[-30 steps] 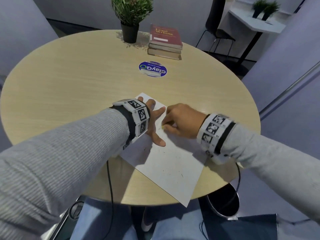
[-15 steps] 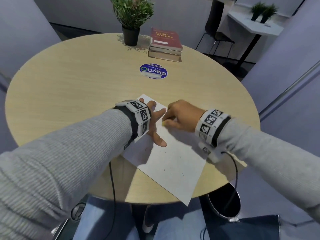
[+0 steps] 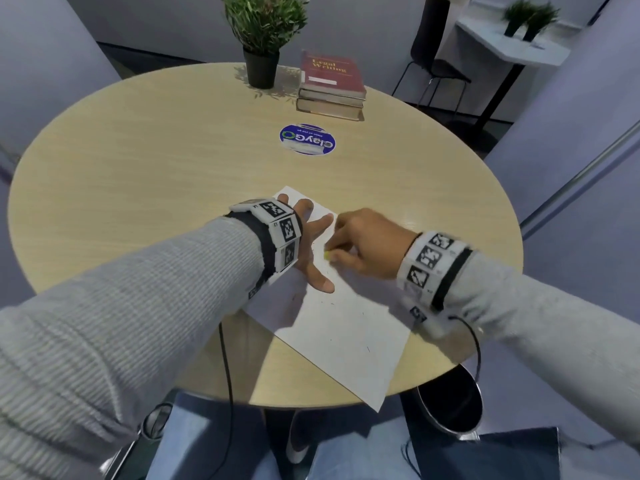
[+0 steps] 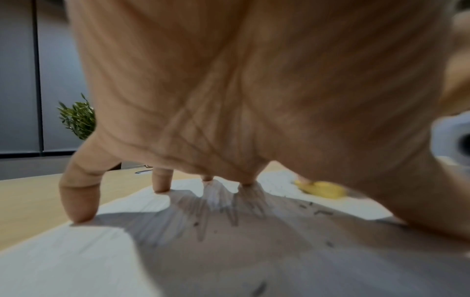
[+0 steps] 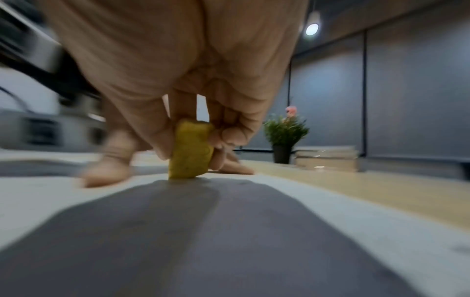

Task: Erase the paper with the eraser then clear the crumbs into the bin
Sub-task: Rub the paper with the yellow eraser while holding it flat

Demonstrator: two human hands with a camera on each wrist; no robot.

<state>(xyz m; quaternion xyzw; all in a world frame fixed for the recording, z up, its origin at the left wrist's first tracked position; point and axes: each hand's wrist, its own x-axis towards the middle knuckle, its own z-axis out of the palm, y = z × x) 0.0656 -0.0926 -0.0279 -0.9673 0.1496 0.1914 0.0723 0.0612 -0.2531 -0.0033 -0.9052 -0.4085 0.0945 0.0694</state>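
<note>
A white sheet of paper (image 3: 343,337) lies at the near edge of the round wooden table (image 3: 156,161). My left hand (image 3: 311,251) presses on its far part with straight, spread fingers (image 4: 78,201). My right hand (image 3: 360,244) pinches a small yellow eraser (image 3: 327,255) just right of the left thumb. In the right wrist view the eraser (image 5: 190,152) stands on end with its lower edge on the paper (image 5: 330,221). Dark crumbs (image 4: 318,212) lie scattered on the paper (image 4: 76,251) under my left palm. A round metal bin (image 3: 450,400) stands on the floor below the table's near right edge.
A potted plant (image 3: 263,39) and a stack of books (image 3: 332,84) stand at the table's far side. A round blue sticker (image 3: 307,139) lies in the middle. A black chair (image 3: 436,71) and a white side table (image 3: 512,46) are beyond.
My right hand with the eraser has shifted slightly along the paper beside the left thumb. The left hand stays pressed in place.
</note>
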